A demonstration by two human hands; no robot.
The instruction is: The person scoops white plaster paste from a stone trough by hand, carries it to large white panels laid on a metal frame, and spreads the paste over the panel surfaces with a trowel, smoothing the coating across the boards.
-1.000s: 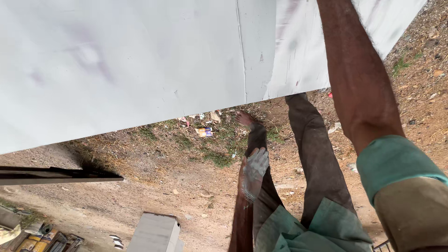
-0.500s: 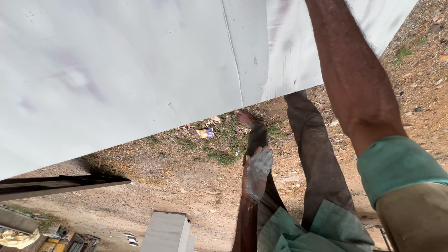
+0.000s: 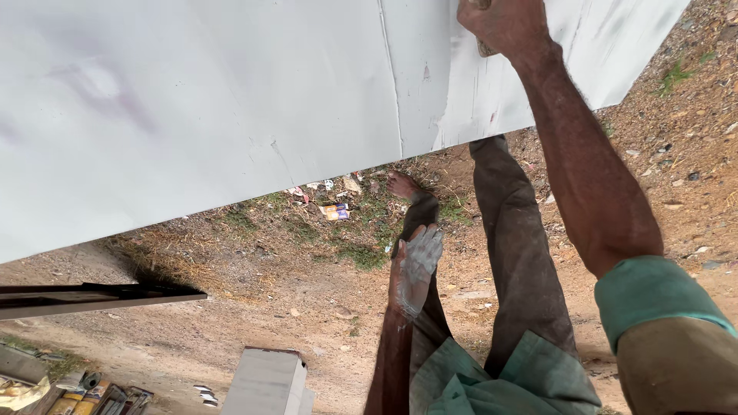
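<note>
Right sleeve: a green and tan sleeve (image 3: pixel 669 330) fills the lower right corner, nearest the camera, with the bare forearm running up from it.
Left hand: the left hand (image 3: pixel 417 269) hangs low beside the leg, dusted pale white, fingers loosely extended and released, grasping nothing.
Clothing: a green shirt hem (image 3: pixel 500 380) lies over dark trousers (image 3: pixel 515 246), one leg stretching up toward the wall.
Foot: a bare foot (image 3: pixel 401 184) shows far below on the ground, just beside a patch of grass.
Right hand: the right hand (image 3: pixel 503 27) is at the top edge of the view, pressed against the wall, its grip clenched around a small flat tool (image 3: pixel 486 48) of which only a corner peeks out beneath the palm.
Wall: the white wall (image 3: pixel 231 115) covers the upper half of the view, smooth, with a vertical seam left of the right hand and faint grey smudges further left.
Ground: brown dirt ground (image 3: pixel 269 307) lies well below, strewn with stones and litter (image 3: pixel 334 210) near the base of the wall.
Far objects: a grey box-like block (image 3: pixel 265 380) stands on the dirt, a dark plank (image 3: pixel 92 296) juts in from the left, and cans and rags (image 3: pixel 69 388) sit in the lower left corner.
</note>
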